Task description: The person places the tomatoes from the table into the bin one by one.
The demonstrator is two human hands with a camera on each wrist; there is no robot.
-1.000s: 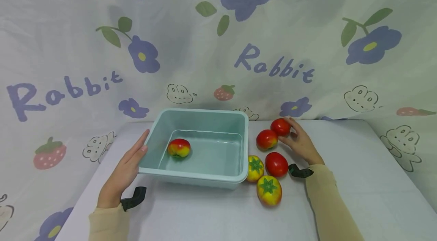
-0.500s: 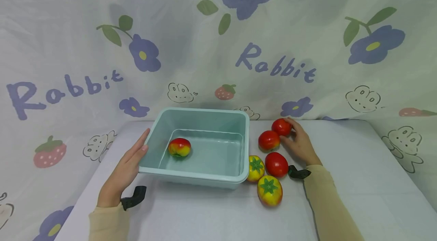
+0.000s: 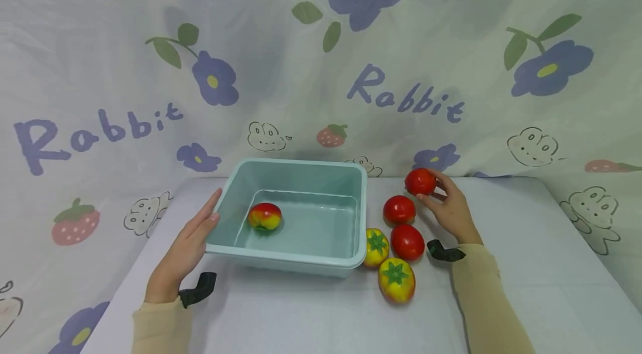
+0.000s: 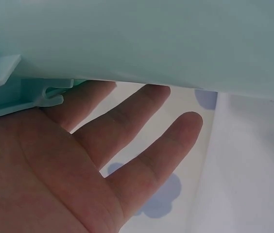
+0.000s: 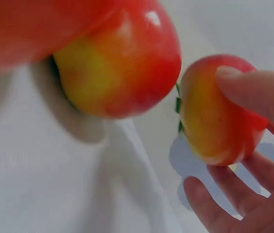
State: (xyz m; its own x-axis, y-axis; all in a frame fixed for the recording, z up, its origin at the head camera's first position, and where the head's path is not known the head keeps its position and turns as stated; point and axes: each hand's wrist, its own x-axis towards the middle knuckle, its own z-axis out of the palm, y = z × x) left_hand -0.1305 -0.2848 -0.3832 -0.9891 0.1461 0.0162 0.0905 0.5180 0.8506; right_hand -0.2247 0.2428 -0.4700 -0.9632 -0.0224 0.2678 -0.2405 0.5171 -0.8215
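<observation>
My right hand [image 3: 450, 207] grips a red tomato [image 3: 419, 182] lifted just off the table at the back right; in the right wrist view the thumb and fingers curl round that tomato [image 5: 219, 119]. A pale green tub [image 3: 351, 175] stands mid-table with one red-yellow tomato [image 3: 264, 216] inside. My left hand [image 3: 186, 248] lies with straight fingers against the tub's left wall [image 4: 142, 39]. Several more tomatoes lie right of the tub: a red one [image 3: 399, 209], another red one [image 3: 407, 242], and two yellow-red ones [image 3: 375, 247] [image 3: 396, 279].
A cloth printed with flowers and "Rabbit" [image 3: 403, 95] hangs behind the grey table [image 3: 526, 265]. Another tomato [image 5: 122, 68] fills the upper left of the right wrist view. Black wrist-camera mounts [image 3: 198, 289] sit on both wrists.
My right hand has closed on the rear red tomato and raised it slightly off the table. The left hand and the tub have stayed put.
</observation>
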